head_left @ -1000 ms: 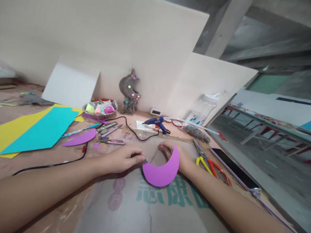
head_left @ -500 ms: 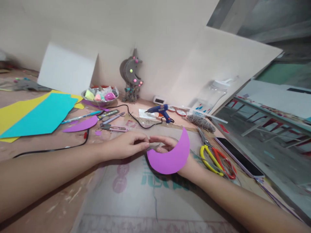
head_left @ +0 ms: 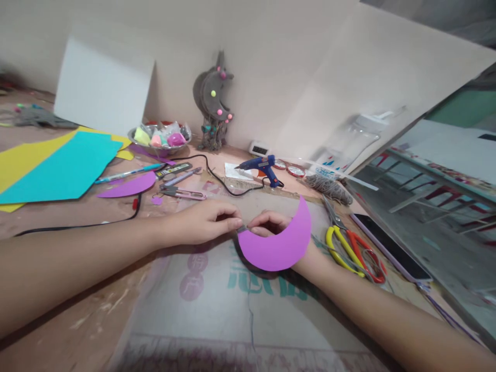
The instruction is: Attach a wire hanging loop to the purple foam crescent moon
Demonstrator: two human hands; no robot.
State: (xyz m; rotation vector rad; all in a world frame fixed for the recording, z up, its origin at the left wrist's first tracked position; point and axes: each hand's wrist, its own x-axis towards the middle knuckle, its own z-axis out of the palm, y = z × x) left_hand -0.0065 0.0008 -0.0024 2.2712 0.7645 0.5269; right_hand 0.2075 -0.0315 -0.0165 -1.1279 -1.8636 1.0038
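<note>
dim, diffuse light leaves soft shadow below the purple crescent (head_left: 276, 251), the bottle (head_left: 362, 135) blurred.

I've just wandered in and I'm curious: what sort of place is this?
Probably a craft workshop, or a room used as one: a glue gun and scissors are on the table, with a purple crescent held nearby.

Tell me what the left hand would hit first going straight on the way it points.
Most likely the right hand, facing the left hand across a narrow gap. The left tip of the purple crescent is there too, perhaps touching it; depth is unclear.
</note>
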